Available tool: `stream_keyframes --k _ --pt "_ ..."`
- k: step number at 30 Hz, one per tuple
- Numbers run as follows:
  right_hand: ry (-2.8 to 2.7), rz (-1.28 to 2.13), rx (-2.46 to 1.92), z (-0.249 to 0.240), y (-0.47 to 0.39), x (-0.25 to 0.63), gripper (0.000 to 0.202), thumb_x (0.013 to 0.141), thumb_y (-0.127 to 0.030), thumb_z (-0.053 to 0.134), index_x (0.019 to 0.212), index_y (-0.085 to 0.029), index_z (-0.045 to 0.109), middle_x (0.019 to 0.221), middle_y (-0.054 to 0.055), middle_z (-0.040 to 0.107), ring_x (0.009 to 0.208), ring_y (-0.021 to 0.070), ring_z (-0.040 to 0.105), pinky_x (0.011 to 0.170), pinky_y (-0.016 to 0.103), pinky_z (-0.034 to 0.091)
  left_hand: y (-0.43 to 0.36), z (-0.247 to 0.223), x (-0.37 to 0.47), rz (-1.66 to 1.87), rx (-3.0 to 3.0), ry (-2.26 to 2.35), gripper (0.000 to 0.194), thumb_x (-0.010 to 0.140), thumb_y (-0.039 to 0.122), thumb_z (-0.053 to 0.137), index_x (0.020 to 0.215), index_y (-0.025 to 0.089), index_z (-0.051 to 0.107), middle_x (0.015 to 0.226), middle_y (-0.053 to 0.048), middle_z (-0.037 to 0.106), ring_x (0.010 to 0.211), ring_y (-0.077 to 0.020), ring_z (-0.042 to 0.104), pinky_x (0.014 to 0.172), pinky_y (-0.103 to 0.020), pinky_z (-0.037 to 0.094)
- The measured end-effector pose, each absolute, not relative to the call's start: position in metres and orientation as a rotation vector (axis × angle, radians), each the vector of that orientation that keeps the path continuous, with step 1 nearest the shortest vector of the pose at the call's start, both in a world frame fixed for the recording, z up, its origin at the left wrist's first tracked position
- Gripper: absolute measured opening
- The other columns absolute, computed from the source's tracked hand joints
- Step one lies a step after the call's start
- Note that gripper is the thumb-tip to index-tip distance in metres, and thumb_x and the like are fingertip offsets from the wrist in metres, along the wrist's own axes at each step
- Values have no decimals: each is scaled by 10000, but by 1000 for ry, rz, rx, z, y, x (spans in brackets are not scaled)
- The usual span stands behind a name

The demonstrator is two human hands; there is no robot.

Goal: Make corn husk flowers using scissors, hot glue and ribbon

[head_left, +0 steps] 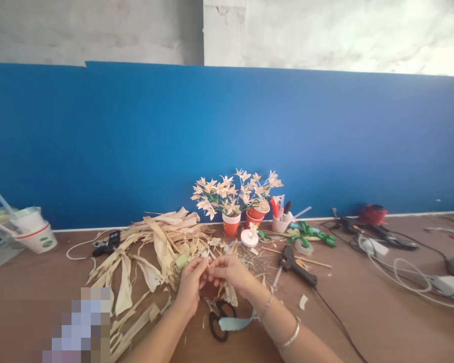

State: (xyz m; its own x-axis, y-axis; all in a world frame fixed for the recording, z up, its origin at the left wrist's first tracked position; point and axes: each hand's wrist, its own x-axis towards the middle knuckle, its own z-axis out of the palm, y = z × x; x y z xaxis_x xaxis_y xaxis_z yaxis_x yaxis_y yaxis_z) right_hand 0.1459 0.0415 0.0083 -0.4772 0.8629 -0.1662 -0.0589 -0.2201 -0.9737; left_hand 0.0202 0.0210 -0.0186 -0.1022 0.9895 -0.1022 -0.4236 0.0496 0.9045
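"What is being held?"

"By the left hand (191, 285) and the right hand (230, 271), close together with fingertips pinched, a small pale piece (208, 263) is being gripped beyond the scissors (212, 318); its shape is being mostly hidden."

"And farther out?"

"The scissors are being overlapped by a blue strip (234, 323). On the surface (382, 333), dried husks (162, 242) are being seen left of the scissors, a glue gun (301, 270) right of them; well beyond them, pale flowers (221, 189) are being held in a red cup (231, 228)."

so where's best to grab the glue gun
Probably by its black handle, coming from the right: the glue gun lies on the table with that handle slanting toward the near right, away from the translucent stick jutting from its body.
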Motion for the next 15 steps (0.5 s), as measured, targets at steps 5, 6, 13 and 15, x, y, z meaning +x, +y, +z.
stream_keyframes --k 5,6,13,15 --pt "-1299 1802 -989 7 41 143 286 538 -362 752 619 -115 631 555 7 621 447 67 507 459 196 352 20 -17 21 1430 771 1002 294 621 415 696 615 139 595 456 47 515 391 -57 432 367 -159 217" --pt "-1290 1812 -983 7 41 143 277 537 -350 754 613 -113 634 552 8 620 446 66 504 462 198 352 20 -17 21 1430 769 1000 293 620 414 698 610 142 591 456 49 517 393 -57 434 370 -159 225" --pt "-1231 1877 -974 8 41 143 219 544 -295 743 598 -105 648 561 16 626 446 55 495 474 192 339 16 -14 24 1424 752 950 266 641 380 694 597 152 563 469 55 518 420 -60 457 408 -157 302" --pt "-1226 1880 -973 8 40 142 217 546 -292 741 607 -107 646 568 16 629 451 56 498 480 194 346 16 -14 25 1420 738 949 262 637 378 698 606 153 567 474 53 520 430 -65 465 424 -163 328"
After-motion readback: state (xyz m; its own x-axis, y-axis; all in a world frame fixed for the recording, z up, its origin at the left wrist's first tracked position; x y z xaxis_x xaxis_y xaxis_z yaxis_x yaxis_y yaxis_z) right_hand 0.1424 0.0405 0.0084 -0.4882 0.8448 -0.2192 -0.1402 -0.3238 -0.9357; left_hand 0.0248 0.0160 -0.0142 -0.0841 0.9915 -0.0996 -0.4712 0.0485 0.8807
